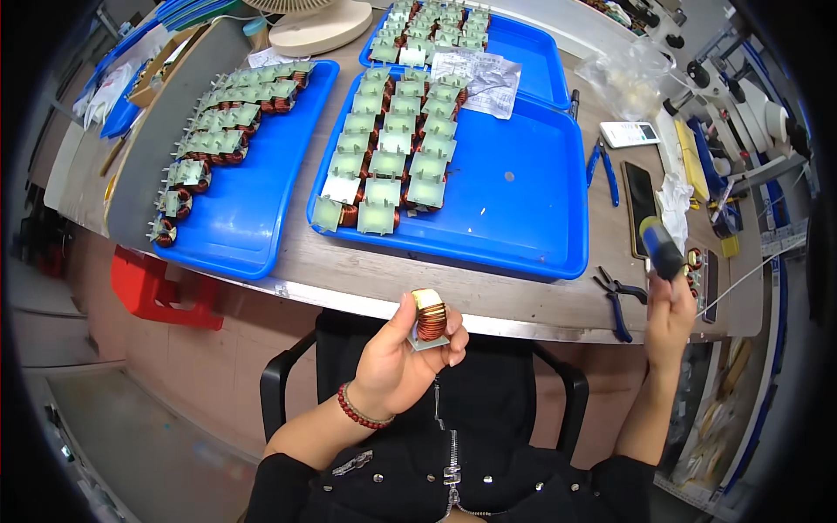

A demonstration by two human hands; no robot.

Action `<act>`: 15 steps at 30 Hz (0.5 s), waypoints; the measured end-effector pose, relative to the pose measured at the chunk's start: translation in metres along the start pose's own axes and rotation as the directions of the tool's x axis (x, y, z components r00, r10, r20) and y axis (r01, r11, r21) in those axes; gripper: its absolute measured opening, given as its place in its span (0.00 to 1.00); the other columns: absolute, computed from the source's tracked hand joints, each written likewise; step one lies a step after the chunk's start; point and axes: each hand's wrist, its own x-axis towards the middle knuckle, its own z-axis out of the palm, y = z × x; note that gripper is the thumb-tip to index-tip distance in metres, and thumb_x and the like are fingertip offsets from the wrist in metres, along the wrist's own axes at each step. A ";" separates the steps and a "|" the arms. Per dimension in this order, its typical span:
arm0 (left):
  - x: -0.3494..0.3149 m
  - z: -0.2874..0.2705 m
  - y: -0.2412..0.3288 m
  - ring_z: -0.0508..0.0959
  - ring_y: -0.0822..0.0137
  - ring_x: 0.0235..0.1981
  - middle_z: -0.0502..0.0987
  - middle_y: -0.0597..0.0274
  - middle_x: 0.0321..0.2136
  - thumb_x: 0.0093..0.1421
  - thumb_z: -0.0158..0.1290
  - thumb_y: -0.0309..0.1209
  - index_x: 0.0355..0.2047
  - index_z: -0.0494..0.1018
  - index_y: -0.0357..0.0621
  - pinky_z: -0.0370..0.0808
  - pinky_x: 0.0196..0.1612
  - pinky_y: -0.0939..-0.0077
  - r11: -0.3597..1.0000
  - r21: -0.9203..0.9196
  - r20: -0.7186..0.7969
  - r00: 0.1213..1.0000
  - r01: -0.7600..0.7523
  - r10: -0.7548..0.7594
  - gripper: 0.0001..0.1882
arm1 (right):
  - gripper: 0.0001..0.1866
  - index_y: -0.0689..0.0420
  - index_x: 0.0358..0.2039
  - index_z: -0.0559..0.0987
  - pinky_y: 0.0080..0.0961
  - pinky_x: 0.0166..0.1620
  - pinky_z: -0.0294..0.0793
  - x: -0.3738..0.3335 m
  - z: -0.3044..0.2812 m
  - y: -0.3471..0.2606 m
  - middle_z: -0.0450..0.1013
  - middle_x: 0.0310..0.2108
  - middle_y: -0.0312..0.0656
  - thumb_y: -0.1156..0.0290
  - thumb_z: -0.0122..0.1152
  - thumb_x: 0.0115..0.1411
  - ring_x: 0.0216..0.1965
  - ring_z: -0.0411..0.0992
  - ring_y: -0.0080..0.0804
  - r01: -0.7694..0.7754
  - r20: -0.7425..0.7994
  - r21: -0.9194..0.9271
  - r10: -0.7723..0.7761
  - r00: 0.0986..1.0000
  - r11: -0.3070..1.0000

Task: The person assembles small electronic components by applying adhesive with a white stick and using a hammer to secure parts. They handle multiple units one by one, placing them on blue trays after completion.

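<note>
In front of my chest, my left hand (390, 364) is closed on a copper-wound toroidal coil (432, 322) with a pale base plate at its lower end. Thumb and fingers press it from both sides. Over the table's right part, my right hand (670, 324) grips a stubby dark object with a yellow end (663, 251); motion blur hides its exact kind. Black-handled pliers (621, 301) lie just left of that hand. Rows of similar coils on pale green plates (384, 161) fill the left half of the middle blue tray (523, 200).
Another blue tray (248, 235) with coils stands at the left, and a third blue tray (532, 52) at the back. Blue cutters (603, 173), a phone (641, 209) and a white calculator-like device (629, 134) lie right. A red stool (161, 292) is below the table.
</note>
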 end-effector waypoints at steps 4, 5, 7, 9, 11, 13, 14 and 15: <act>0.007 -0.005 -0.003 0.66 0.67 0.31 0.68 0.59 0.29 0.64 0.32 0.46 0.35 0.65 0.42 0.63 0.32 0.76 1.000 0.015 0.080 0.997 0.020 -0.022 0.20 | 0.16 0.63 0.25 0.71 0.13 0.17 0.60 -0.032 0.004 -0.050 0.68 0.18 0.36 0.64 0.43 0.62 0.15 0.62 0.16 -0.201 0.359 0.550 -0.012 0.933 0.811; 0.008 -0.005 -0.004 0.66 0.67 0.30 0.68 0.59 0.29 0.64 0.32 0.45 0.35 0.65 0.42 0.63 0.32 0.76 0.999 0.026 0.112 0.993 0.024 -0.026 0.20 | 0.15 0.63 0.25 0.71 0.16 0.19 0.62 -0.030 0.009 -0.064 0.69 0.18 0.37 0.65 0.44 0.61 0.15 0.65 0.21 -0.146 0.428 0.520 -0.109 0.897 0.841; 0.006 -0.003 -0.005 0.66 0.67 0.29 0.67 0.59 0.28 0.64 0.33 0.45 0.34 0.65 0.41 0.62 0.31 0.77 0.996 0.092 0.055 0.998 0.016 -0.021 0.20 | 0.11 0.62 0.25 0.71 0.20 0.20 0.63 -0.027 0.015 -0.076 0.69 0.18 0.40 0.68 0.48 0.58 0.17 0.67 0.25 -0.107 0.432 0.579 -0.193 0.881 0.808; 0.003 0.006 -0.005 0.65 0.68 0.28 0.67 0.60 0.27 0.64 0.33 0.45 0.33 0.65 0.40 0.62 0.30 0.77 0.991 0.127 -0.004 1.000 0.027 -0.026 0.20 | 0.07 0.62 0.26 0.71 0.21 0.20 0.63 -0.038 0.025 -0.070 0.69 0.18 0.41 0.72 0.50 0.56 0.17 0.67 0.28 0.046 0.382 0.493 -0.264 0.886 0.869; 0.003 0.018 -0.007 0.65 0.68 0.28 0.67 0.60 0.25 0.64 0.33 0.45 0.31 0.65 0.39 0.61 0.30 0.77 0.988 0.144 -0.068 0.997 0.047 -0.037 0.20 | 0.03 0.62 0.26 0.71 0.24 0.21 0.64 -0.026 0.037 -0.087 0.69 0.19 0.43 0.76 0.52 0.53 0.17 0.68 0.34 0.121 0.486 0.534 -0.421 0.766 0.837; 0.003 0.002 -0.007 0.65 0.69 0.27 0.66 0.60 0.24 0.64 0.34 0.45 0.28 0.64 0.41 0.61 0.29 0.77 0.996 0.070 0.046 0.998 0.050 -0.053 0.20 | 0.05 0.62 0.28 0.72 0.23 0.21 0.65 -0.029 0.042 -0.084 0.69 0.19 0.42 0.75 0.47 0.55 0.17 0.67 0.30 0.091 0.505 0.494 -0.371 0.780 0.865; 0.004 -0.004 -0.007 0.65 0.69 0.26 0.66 0.61 0.24 0.64 0.34 0.44 0.26 0.64 0.41 0.61 0.29 0.78 0.998 0.034 0.104 0.993 0.055 -0.059 0.20 | 0.08 0.62 0.29 0.72 0.20 0.22 0.66 -0.028 0.039 -0.080 0.68 0.17 0.39 0.75 0.43 0.54 0.16 0.66 0.26 0.176 0.429 0.505 -0.423 0.798 0.845; 0.004 0.000 -0.007 0.65 0.69 0.26 0.66 0.60 0.23 0.64 0.34 0.44 0.24 0.63 0.42 0.61 0.28 0.78 0.997 0.047 0.076 0.995 0.065 -0.068 0.20 | 0.08 0.62 0.30 0.72 0.21 0.22 0.66 -0.034 0.038 -0.080 0.69 0.18 0.40 0.75 0.44 0.56 0.17 0.66 0.26 0.087 0.396 0.576 -0.370 0.840 0.813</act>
